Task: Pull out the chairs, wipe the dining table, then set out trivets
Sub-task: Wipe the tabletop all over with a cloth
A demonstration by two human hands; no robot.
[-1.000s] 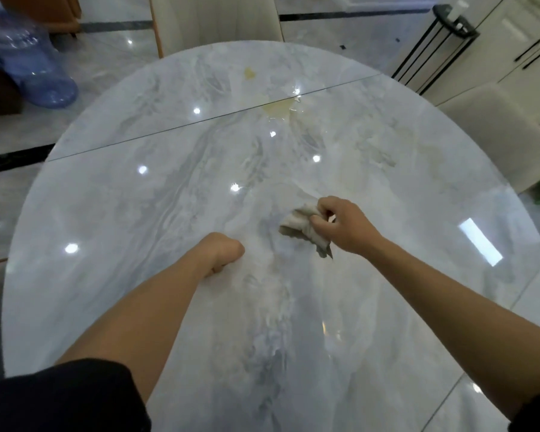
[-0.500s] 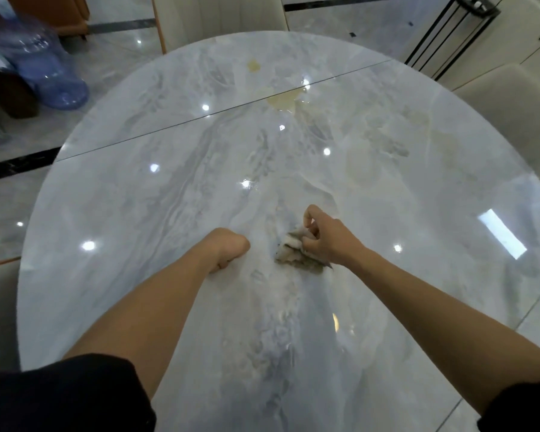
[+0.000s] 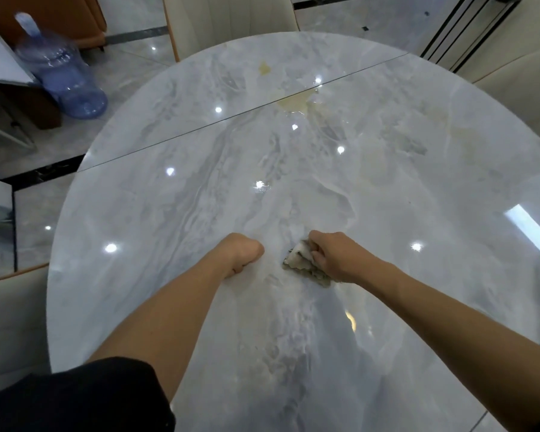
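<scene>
A round, glossy grey marble dining table [image 3: 175, 194] fills the view. My right hand [image 3: 334, 255] grips a crumpled, dirty white cloth [image 3: 300, 261] and presses it on the tabletop near the middle. Just left of it my left hand [image 3: 242, 252] is curled into a fist with nothing in it, knuckles resting on the table. A yellowish spill [image 3: 295, 102] lies across the table's seam at the far side, with a smaller yellow spot [image 3: 264, 68] beyond it.
A cream chair [image 3: 231, 17] stands at the table's far edge, another cream chair [image 3: 524, 88] at the right, and a third chair [image 3: 10, 322] at the near left. A blue water jug [image 3: 63, 73] sits on the floor at the left. A black metal rack [image 3: 468, 29] stands at the back right.
My right hand has dragged the cloth toward me and to the left, closer to my left fist. The left hand has stayed in place.
</scene>
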